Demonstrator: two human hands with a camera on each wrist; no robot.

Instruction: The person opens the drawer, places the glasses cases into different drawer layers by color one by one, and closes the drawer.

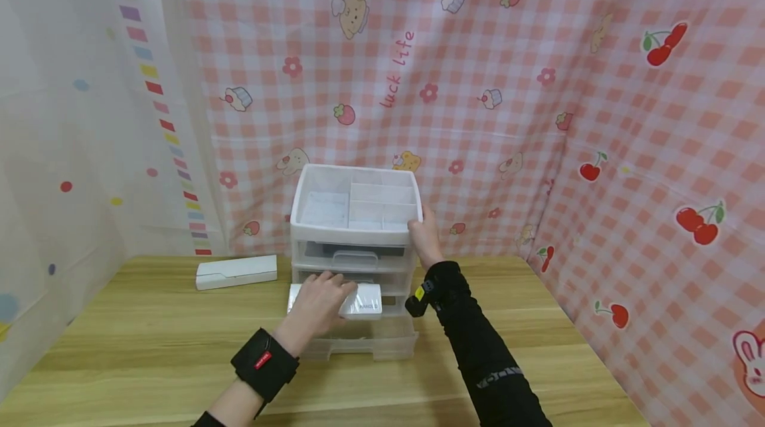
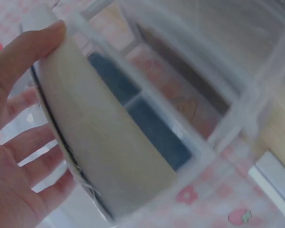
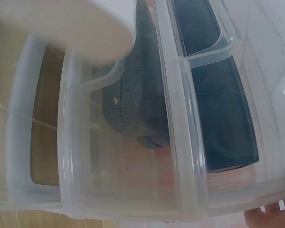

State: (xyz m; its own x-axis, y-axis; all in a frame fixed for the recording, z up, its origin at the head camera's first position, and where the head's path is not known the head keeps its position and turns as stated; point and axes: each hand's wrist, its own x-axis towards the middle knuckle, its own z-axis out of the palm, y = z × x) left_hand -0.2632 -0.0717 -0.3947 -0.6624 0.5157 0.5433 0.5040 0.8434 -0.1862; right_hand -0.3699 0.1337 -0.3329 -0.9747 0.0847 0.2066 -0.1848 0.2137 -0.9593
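My left hand [image 1: 319, 301] grips a long white box [image 1: 367, 301] with shiny wrap and small lettering. In the left wrist view the thumb lies over one edge of the box [image 2: 95, 123], the other fingers along its far side. Below the box in the head view, the clear bottom drawer [image 1: 394, 347] of a white drawer unit [image 1: 352, 236] is pulled out. My right hand [image 1: 425, 238] holds the unit's upper right side near the rim. Through the clear drawer walls, the right wrist view shows a dark grey fabric item [image 3: 137, 95] and a dark blue flat item [image 3: 225, 114].
Another white box [image 1: 236, 274] lies on the wooden table [image 1: 149, 334], left of the drawer unit. A divided tray [image 1: 325, 208] forms the unit's top. A pink checked curtain [image 1: 382, 135] hangs right behind, and more printed cloth closes off both sides.
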